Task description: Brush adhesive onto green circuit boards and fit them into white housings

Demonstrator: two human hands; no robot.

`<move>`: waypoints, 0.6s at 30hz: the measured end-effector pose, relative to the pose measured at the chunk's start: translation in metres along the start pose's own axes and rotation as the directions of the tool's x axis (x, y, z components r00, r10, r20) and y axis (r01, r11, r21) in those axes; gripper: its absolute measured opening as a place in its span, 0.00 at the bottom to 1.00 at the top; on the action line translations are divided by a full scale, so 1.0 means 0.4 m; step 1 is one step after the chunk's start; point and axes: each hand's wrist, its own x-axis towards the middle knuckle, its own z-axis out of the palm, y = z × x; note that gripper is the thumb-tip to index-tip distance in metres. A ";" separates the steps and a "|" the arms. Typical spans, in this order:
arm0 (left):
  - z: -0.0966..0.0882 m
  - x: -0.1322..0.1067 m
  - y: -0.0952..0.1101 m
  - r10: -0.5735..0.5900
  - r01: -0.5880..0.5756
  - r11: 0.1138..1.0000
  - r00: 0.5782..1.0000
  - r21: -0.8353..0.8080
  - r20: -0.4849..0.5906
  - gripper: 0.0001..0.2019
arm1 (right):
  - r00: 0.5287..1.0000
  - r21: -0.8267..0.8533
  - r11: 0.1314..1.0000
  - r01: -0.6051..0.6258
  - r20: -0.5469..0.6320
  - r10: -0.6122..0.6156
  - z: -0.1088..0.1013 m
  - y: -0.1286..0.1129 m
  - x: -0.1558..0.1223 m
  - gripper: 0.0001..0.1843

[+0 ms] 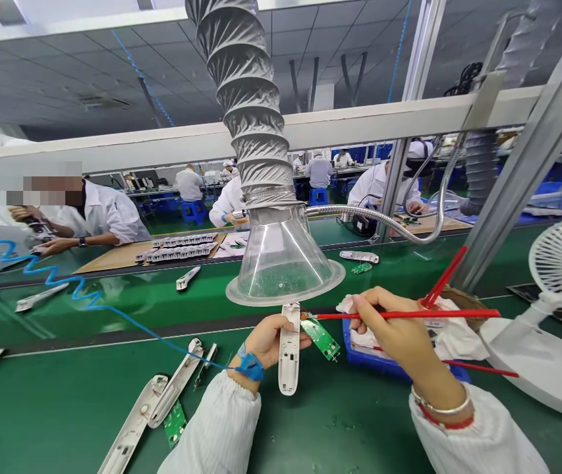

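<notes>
Currently, the left hand (273, 342) grips a white plastic housing (289, 349) on the near bench, while the right hand (394, 329) pinches a slim red rod (409, 315), its tip at the housing's far end, beside a green circuit board (320, 339). Farther off, a clear fume-extraction hood (283, 263) hangs above the green bench (320, 421).

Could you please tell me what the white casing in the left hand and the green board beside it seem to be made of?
The white casing looks like moulded plastic, smooth with a soft sheen and crisp moulded openings. The green board looks like a printed circuit board, probably fibreglass under glossy green solder mask, carrying small components.
</notes>
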 end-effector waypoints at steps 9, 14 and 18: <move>0.008 -0.020 0.008 0.029 -0.029 1.000 1.000 0.005 -0.007 0.10 | 0.982 -0.053 0.981 0.187 -0.007 -0.187 -0.018 -0.015 -0.008 0.16; 0.003 -0.031 0.021 0.049 -0.049 0.999 0.999 -0.009 -0.010 0.09 | 0.969 -0.219 0.950 0.221 -0.061 -0.240 -0.033 -0.008 -0.001 0.15; 0.002 -0.038 0.029 0.066 -0.067 0.998 0.997 -0.014 -0.033 0.08 | 0.953 -0.141 0.962 0.232 -0.165 -0.254 -0.040 -0.023 -0.013 0.13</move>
